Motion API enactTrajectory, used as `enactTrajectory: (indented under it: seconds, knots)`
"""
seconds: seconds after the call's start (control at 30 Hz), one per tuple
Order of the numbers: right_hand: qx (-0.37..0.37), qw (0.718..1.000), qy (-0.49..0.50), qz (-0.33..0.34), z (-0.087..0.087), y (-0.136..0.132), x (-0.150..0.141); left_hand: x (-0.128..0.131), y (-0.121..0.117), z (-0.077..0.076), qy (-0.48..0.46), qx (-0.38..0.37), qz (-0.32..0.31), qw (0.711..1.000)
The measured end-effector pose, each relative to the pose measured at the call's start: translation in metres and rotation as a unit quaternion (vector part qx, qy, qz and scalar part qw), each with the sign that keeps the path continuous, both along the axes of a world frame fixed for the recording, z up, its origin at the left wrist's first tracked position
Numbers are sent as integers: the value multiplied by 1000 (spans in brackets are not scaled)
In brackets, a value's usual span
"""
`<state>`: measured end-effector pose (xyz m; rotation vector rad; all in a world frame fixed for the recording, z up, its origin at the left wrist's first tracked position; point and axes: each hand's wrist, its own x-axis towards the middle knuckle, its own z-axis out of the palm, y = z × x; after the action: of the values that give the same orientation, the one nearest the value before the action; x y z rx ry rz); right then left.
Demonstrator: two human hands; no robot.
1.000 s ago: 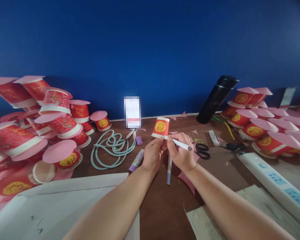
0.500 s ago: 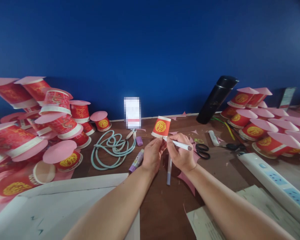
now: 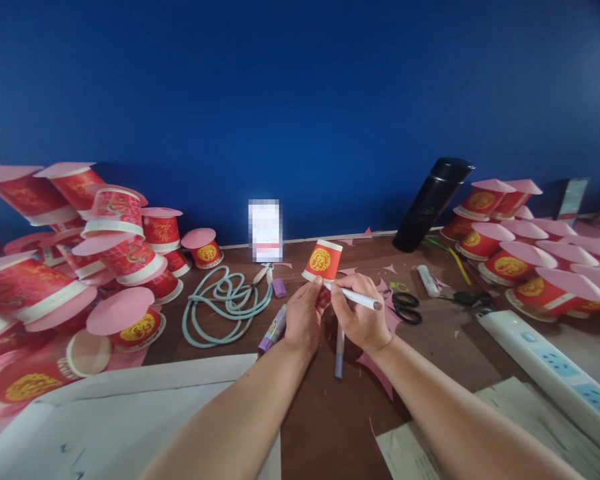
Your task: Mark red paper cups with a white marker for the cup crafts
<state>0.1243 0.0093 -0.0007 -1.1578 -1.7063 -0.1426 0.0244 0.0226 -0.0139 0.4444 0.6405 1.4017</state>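
Observation:
A small red paper cup with a round gold emblem is tilted at the middle of the table, its lower rim gripped by my left hand. My right hand is closed around a white marker, whose tip meets the cup's lower rim beside my left fingers. Just under my hands lies another slim pen or cap piece. To the right of my right hand rest black scissors and pink paper scraps. A purple-and-white glue stick lies left of my left hand.
Stacked red cups with pink paper tops stand left and right. A black flask leans against the blue wall. A coiled pale-blue cord, a power strip and white board surround the workspace.
The cup leans slightly more, and the marker in my right hand has shifted a little. The whole view has moved slightly, with things sitting lower in the picture.

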Motion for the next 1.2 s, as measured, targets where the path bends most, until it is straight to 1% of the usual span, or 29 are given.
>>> enactTrajectory:
  seconds: [0.13, 0.33, 0.5, 0.67, 0.93, 1.2]
  knots:
    - [6, 1000, 2, 12, -1, 0, 2, 0, 2, -2, -7, -19, 4, 1000]
    - [39, 999, 21, -22, -1, 3, 8, -1, 4, -7, -17, -17, 5, 1000]
    - [36, 999, 12, -26, -2, 2, 8, -1, 3, -5, -10, -20, -1, 1000]
    - [36, 999, 9, -17, -2, 2, 7, -1, 3, -5, -1, -12, -11, 1000]
    - [48, 999, 4, -15, -2, 3, 7, 0, 2, -2, 13, -10, -22, 1000]
    - [32, 999, -8, -26, -4, 4, 8, 0, 2, -1, 30, -21, -19, 999]
